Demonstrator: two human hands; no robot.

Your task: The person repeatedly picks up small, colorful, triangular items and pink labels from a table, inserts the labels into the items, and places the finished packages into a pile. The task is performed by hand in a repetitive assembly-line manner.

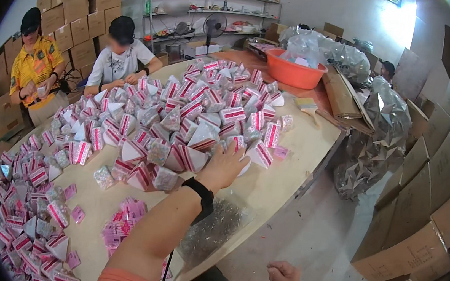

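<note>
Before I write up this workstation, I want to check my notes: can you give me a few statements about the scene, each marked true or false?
1. The left hand reaches onto the pile of pink-and-white packages. True.
2. The right hand is on the pile too. False: it is apart from the pile, at the lower right of the view.
3. The large basin is blue. False: it is orange.
4. A paintbrush lies on the table. True.
5. A black band is around the left wrist. True.
6. No other person is in view. False: a person in a yellow top and one in a white top are at the left.
</note>
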